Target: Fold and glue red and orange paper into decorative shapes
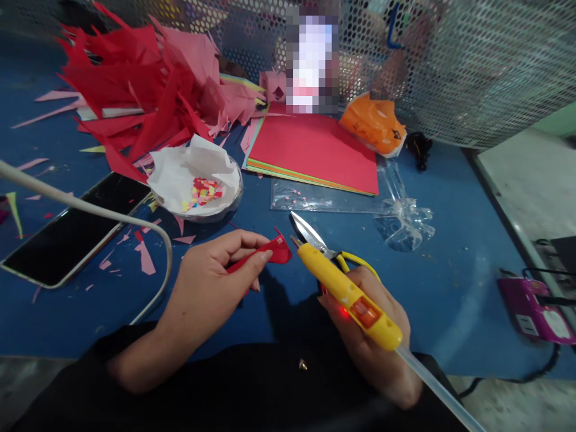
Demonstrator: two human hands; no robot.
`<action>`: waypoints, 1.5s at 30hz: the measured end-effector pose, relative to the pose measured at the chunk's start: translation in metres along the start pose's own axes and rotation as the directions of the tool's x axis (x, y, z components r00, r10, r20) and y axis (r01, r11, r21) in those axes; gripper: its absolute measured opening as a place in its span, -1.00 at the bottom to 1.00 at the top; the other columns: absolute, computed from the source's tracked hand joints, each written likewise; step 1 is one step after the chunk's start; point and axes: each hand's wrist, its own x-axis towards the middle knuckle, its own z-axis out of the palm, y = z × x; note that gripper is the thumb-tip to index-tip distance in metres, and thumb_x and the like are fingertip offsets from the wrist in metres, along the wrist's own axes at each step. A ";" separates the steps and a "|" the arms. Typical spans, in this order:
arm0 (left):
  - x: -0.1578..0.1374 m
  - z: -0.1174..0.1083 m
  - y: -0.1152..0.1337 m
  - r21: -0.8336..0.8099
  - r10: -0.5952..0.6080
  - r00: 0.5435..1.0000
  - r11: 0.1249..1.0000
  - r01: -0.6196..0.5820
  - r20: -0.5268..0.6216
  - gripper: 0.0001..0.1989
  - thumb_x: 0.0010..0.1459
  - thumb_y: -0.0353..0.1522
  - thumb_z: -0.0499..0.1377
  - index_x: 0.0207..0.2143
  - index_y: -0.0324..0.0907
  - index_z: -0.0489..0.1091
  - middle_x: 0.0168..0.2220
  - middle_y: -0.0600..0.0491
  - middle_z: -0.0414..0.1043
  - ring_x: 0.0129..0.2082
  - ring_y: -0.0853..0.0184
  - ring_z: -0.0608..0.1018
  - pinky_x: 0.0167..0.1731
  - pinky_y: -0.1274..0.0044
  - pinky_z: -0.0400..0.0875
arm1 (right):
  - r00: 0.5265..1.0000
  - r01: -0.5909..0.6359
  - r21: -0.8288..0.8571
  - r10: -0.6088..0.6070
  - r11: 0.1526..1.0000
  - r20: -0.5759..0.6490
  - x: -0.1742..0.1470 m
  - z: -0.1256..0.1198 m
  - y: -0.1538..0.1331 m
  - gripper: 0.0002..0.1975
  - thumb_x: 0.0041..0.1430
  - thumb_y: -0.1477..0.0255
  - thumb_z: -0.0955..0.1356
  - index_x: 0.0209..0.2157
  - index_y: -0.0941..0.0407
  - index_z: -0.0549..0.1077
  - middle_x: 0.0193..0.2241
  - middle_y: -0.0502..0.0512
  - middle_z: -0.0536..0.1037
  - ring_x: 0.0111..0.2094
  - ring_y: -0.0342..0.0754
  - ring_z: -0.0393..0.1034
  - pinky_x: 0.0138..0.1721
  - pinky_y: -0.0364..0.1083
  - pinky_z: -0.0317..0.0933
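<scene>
Between the thumb and fingers of my left hand [211,282] is a folded piece of red paper [279,249], with a small pale spot near its tip. My right hand [373,336] is wrapped round a yellow hot glue gun [346,294]. A red light glows by its orange switch, and a clear glue stick [438,384] sticks out of its back end. The gun's metal nozzle points toward the red paper, a little apart from it. Scissors [310,233] with yellow handles lie just behind the glue gun, their handles partly hidden by it and my right hand.
A bowl [234,201] lined with white paper holds small coloured paper bits. Beside it lie a phone [67,240] and a white cable [148,223]. Red scraps [130,78], a coloured paper stack [315,150], an orange packet [375,126] and a purple power socket [535,306] stand farther out.
</scene>
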 end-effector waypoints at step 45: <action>0.000 -0.005 -0.008 -0.094 -0.091 0.980 0.990 0.109 0.180 -0.54 0.13 0.00 0.22 -0.08 -0.13 0.47 -0.63 0.15 0.42 -0.66 0.41 0.36 -0.66 0.63 0.22 | 0.964 0.265 -0.435 -0.231 0.861 0.130 0.102 -0.075 0.023 -0.76 0.35 0.29 0.30 -0.16 0.02 0.61 -0.23 0.12 0.65 -0.22 0.07 0.54 -0.21 0.02 0.34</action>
